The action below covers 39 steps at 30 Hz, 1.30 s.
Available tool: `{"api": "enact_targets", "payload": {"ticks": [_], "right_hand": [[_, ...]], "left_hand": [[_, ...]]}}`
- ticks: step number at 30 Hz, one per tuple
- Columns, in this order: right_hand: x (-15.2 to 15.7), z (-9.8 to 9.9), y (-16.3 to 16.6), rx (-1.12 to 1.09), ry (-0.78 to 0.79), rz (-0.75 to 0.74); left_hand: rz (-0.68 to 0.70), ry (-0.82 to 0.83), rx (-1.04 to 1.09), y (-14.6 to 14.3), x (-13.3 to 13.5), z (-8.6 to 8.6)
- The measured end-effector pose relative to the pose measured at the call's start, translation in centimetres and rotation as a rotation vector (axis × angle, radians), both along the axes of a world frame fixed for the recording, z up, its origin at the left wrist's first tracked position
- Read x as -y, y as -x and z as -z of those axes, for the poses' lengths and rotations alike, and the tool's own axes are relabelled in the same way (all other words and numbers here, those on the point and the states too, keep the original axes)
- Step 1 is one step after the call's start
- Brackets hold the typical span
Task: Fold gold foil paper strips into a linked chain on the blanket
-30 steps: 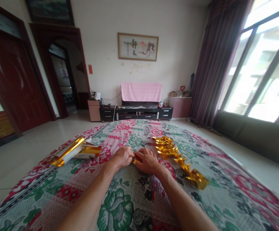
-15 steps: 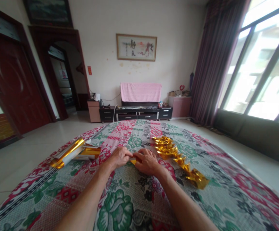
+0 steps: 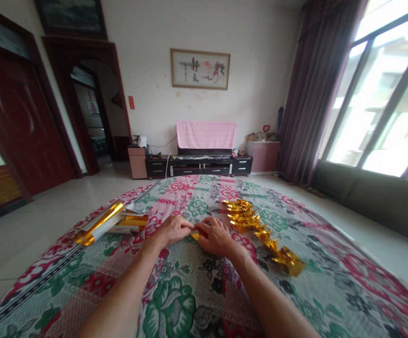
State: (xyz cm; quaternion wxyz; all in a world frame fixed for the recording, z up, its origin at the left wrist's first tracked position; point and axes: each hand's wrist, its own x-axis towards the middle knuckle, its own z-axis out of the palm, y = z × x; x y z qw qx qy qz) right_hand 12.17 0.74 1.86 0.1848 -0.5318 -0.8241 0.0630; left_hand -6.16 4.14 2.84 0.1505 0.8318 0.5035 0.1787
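Note:
A small piece of gold foil paper point(image 3: 195, 236) lies on the flowered tablecloth, mostly hidden under my fingers. My right hand point(image 3: 214, 236) is curled over it, fingertips pressing on the paper. From the left, my left hand point(image 3: 176, 230) meets it at the same piece, with thumb and finger pinched together at its edge. To the right of my hands, several folded gold foil pieces point(image 3: 242, 218) form a slanting row. Left of my hands are curled sheets of gold foil paper point(image 3: 102, 223) with pale backs.
The round table wears a flowered cloth point(image 3: 169, 305) in green, pink and grey. Beyond it, a low black cabinet point(image 3: 207, 166) stands along the wall, with a pink cloth point(image 3: 206, 135) draped above. A curtain point(image 3: 302, 103) and window are at the right, a red door point(image 3: 17, 112) at the left.
Both hands stay at the same spot on the gold paper, with only a very slight shift of the fingers. The folded pieces and curled sheets have not moved.

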Motion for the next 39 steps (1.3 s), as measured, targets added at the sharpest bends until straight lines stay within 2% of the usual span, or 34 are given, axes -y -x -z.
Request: {"api": "enact_targets", "payload": {"ticks": [3,6,9,12,24,36,39], "right_hand": [[0.0,0.0,0.0,0.007,0.002,0.000],[0.0,0.0,-0.1,0.016,0.011,0.006],[0.0,-0.1,-0.1,0.010,0.027,0.014],[0.1,-0.2,0.0,0.012,0.040,0.021],[0.1,-0.3,-0.1,-0.015,0.035,0.016],[-0.1,0.0,0.0,-0.031,0.009,-0.002],[-0.1,0.0,0.0,-0.036,0.004,0.003]], "left_hand": [[-0.116,-0.028,0.040,-0.5,0.2,0.1],[-0.229,-0.118,-0.014,-1.4,0.4,0.1],[-0.346,-0.115,-0.072,-2.3,0.5,0.1],[-0.406,-0.106,-0.102,-2.7,0.5,0.2],[-0.454,-0.077,-0.120,-2.9,0.5,0.1],[-0.430,0.139,-0.098,-1.3,0.4,-0.9],[-0.432,0.050,-0.001,-1.5,0.5,-0.8]]}}
